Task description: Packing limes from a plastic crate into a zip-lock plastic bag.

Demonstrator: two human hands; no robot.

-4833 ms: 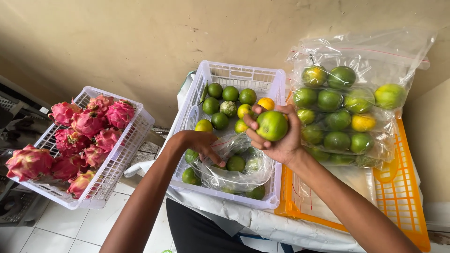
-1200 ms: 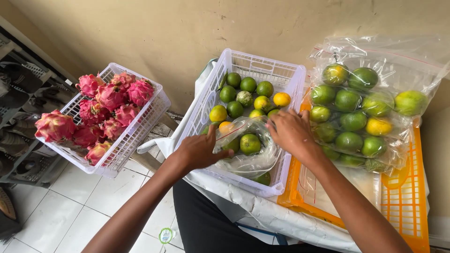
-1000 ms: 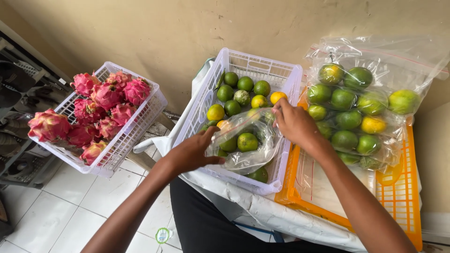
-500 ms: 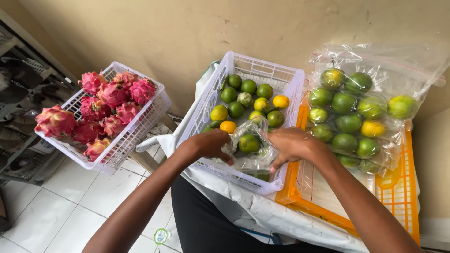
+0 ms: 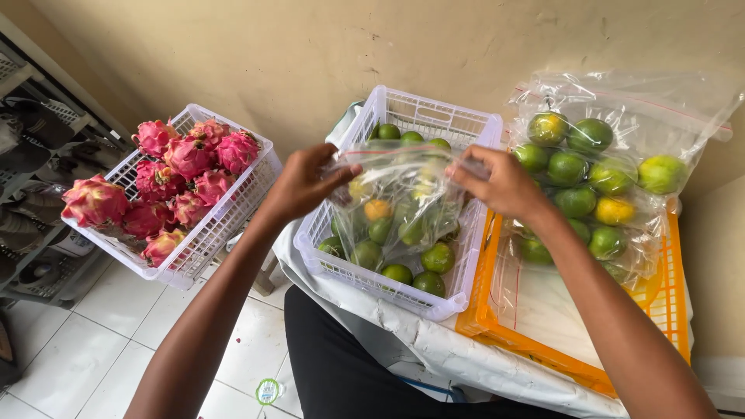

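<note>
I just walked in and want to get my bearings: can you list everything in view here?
small clear bag: one, see-through, holding green and yellow-orange citrus, held up over the middle basket
middle basket: one, white plastic, centre, with loose green citrus
large clear bag: one, see-through, full of green and a few yellow citrus, resting in the orange crate
orange crate: one, orange plastic, right
left basket: one, white plastic, left
dragon fruits: about ten, pink, piled in the left basket
table cover: one, whitish, under the baskets
shelf rack: one, dark, far left
left hand: pinches the small bag's top edge
right hand: pinches the same edge
</note>
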